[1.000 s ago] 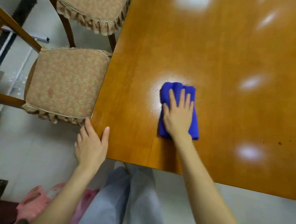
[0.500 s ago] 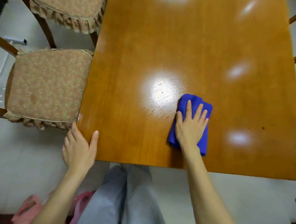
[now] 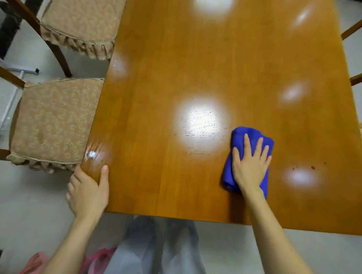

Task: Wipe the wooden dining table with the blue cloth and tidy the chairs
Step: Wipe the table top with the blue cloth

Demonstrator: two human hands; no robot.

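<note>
Blue cloth [image 3: 250, 133] slid right under flat right hand [image 3: 249, 168]; left hand [image 3: 87, 192] grips glossy tabletop [image 3: 202, 53].

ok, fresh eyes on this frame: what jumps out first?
The blue cloth, pressed flat under the right hand on the near right part of the wooden table. Next, the left hand gripping the table's near left corner, and a bright glare patch mid-table, left of the cloth.

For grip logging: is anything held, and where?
Left hand grips the near left corner of the wooden dining table; right hand presses flat on the folded blue cloth.
</note>
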